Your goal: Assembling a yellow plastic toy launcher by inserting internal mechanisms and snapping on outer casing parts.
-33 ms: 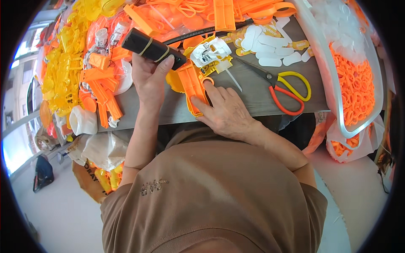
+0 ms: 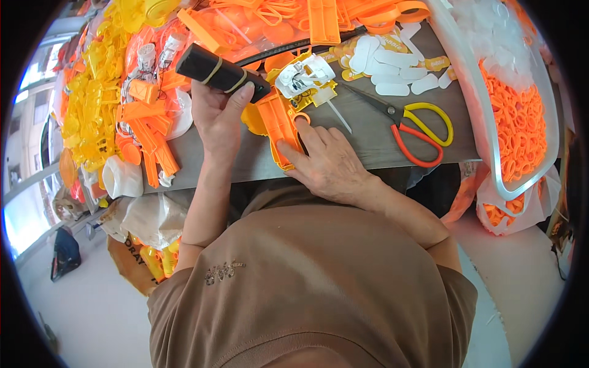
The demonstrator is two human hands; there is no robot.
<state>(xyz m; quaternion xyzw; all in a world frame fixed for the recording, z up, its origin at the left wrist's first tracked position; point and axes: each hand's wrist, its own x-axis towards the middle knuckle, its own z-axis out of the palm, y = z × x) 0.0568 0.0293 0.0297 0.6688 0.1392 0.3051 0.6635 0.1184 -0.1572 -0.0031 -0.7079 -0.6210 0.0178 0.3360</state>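
Observation:
My left hand (image 2: pixel 218 122) is closed around a black bar-shaped tool (image 2: pixel 215 69) with two tan rubber bands on it. The bar slants over the table, its lower right end above an orange plastic shell (image 2: pixel 279 122). That shell lies with a yellow shell (image 2: pixel 253 119), and a white mechanism with wires (image 2: pixel 305 76) sits at their far end. My right hand (image 2: pixel 334 164) steadies the orange shell, thumb at its near end and index finger by a small orange ring (image 2: pixel 301 117). A thin white rod (image 2: pixel 340 116) sticks out to the right.
Scissors (image 2: pixel 392 111) with yellow and red handles lie to the right, near white oval pieces (image 2: pixel 392 89). A clear tub (image 2: pixel 478 116) of orange rings stands at far right. Yellow parts (image 2: pixel 92 116) and orange parts (image 2: pixel 150 138) are heaped on the left.

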